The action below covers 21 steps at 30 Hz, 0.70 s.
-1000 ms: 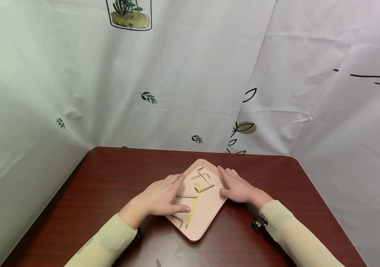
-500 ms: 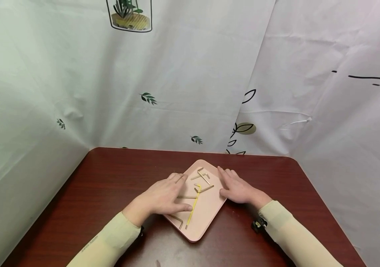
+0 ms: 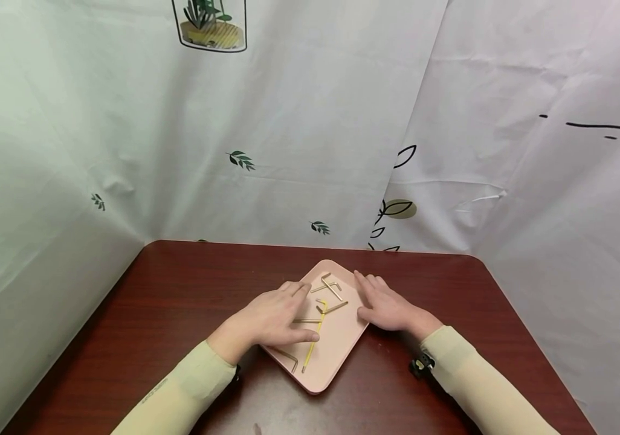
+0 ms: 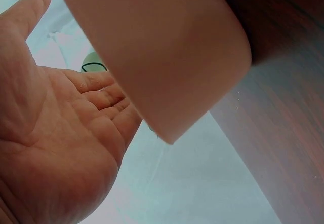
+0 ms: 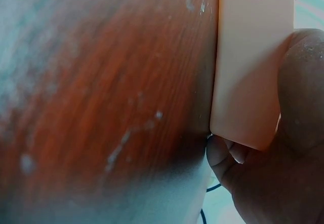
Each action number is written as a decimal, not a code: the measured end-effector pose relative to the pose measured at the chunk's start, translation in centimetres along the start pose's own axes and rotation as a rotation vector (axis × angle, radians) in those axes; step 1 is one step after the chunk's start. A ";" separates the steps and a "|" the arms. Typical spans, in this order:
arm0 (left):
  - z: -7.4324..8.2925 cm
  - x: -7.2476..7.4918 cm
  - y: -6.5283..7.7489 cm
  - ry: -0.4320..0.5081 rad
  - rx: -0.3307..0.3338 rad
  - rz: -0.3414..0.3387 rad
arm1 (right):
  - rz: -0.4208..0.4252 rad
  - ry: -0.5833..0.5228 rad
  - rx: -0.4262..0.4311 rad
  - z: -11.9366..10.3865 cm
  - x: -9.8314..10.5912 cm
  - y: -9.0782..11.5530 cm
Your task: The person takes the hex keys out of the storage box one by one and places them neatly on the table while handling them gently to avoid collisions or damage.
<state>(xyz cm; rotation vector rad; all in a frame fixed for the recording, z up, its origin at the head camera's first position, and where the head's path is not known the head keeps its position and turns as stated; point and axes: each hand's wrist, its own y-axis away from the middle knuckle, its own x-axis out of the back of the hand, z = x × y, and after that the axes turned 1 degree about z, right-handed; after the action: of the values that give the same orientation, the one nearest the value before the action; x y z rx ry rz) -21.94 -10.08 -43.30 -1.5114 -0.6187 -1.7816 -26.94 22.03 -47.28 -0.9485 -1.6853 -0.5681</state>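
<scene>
A pink rectangular tray (image 3: 338, 345) lies turned cornerwise on the table and holds several L-shaped hex keys. One is a long yellow hex key (image 3: 310, 353); the others, such as the hex key (image 3: 334, 307) across its bent end, look brass-coloured. My left hand (image 3: 273, 317) hovers palm down over the tray's left side with fingers extended, hiding parts of two keys. From below, the left wrist view shows the bare palm (image 4: 66, 143) beside the tray's wall. My right hand (image 3: 388, 305) holds the tray's right corner, thumb (image 5: 304, 87) at the rim and fingers round the outside.
The dark red wooden table (image 3: 201, 284) has rounded back corners. White printed curtains (image 3: 299, 121) enclose it at the back and both sides. A small dark device (image 3: 422, 365) is strapped at the right wrist.
My left hand has slid a little to the right, further over the tray, covering more of the keys beneath it. The right hand, tray and hex keys stay in place.
</scene>
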 end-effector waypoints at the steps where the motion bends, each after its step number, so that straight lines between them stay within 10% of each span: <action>1: 0.0 0.0 0.0 -0.005 -0.001 0.000 | 0.000 0.000 -0.002 0.0 0.0 0.0; 21: 0.9 -0.6 -1.4 -0.048 -0.010 -0.037 | 0.008 -0.001 -0.007 -0.1 -0.1 0.0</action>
<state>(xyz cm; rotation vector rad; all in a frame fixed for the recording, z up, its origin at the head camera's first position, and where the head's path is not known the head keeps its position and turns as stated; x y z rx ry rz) -22.35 -8.40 -43.58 -1.5622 -0.6665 -1.7828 -26.92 21.94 -47.37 -0.9598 -1.6806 -0.5687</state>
